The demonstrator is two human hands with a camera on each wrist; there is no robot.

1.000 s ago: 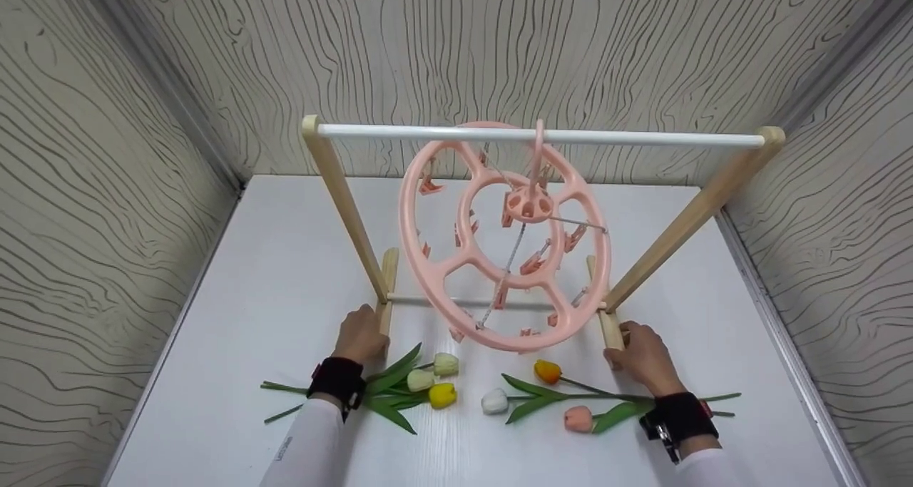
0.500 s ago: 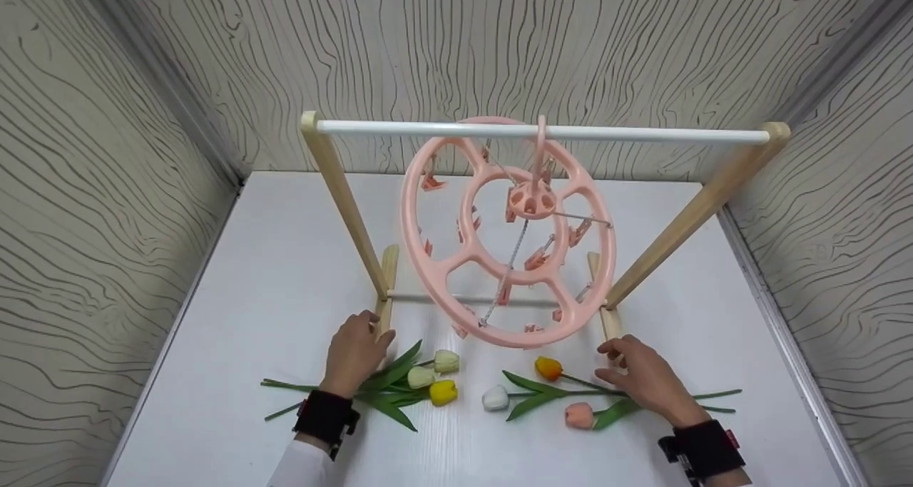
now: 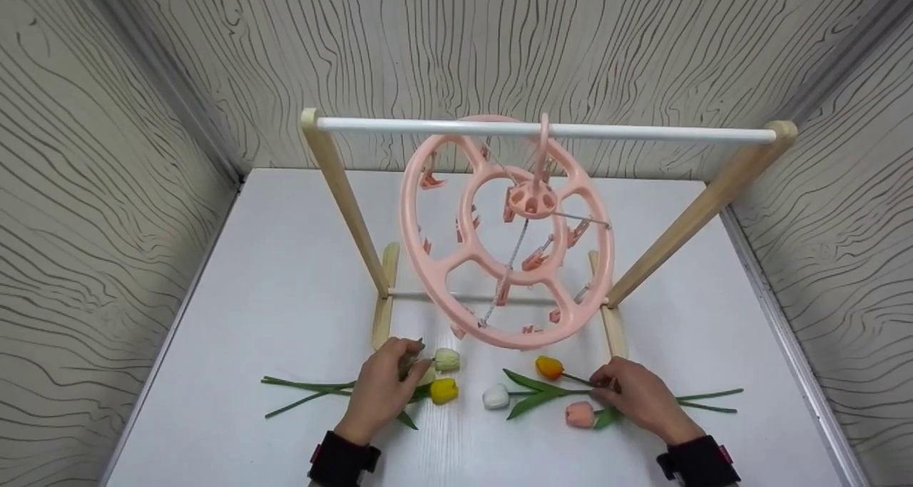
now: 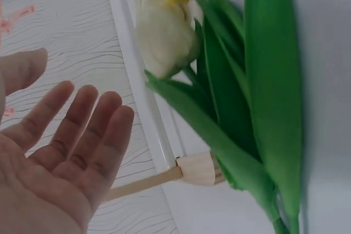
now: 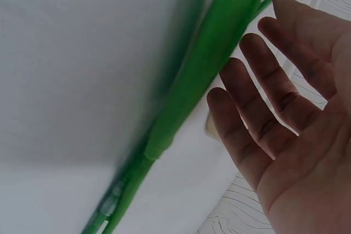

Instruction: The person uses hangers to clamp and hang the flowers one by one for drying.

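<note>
My left hand (image 3: 385, 386) is over the leaves of the left tulips, covering part of them. In the left wrist view its fingers are extended and hold nothing, beside a cream tulip (image 4: 167, 36) and green leaves (image 4: 272, 75). A yellow tulip (image 3: 444, 391) and a pale tulip (image 3: 447, 359) show just right of this hand. My right hand (image 3: 640, 396) is over the stems of the right bunch, its palm bare in the right wrist view near a long leaf (image 5: 189, 75). That bunch has an orange tulip (image 3: 549, 367), a white tulip (image 3: 496, 397) and a pink tulip (image 3: 580, 414).
Behind the flowers stands a wooden rack with a white top bar (image 3: 428, 126), posts (image 3: 349, 202) and feet (image 3: 382, 323). A round pink clip hanger (image 3: 432, 273) hangs tilted from the bar by its hook. Patterned walls (image 3: 456, 45) enclose the white table (image 3: 285, 259).
Both hands have let go of the rack's feet and come toward the flowers. The left moved right over the left tulips; the right drew nearer me over the stems.
</note>
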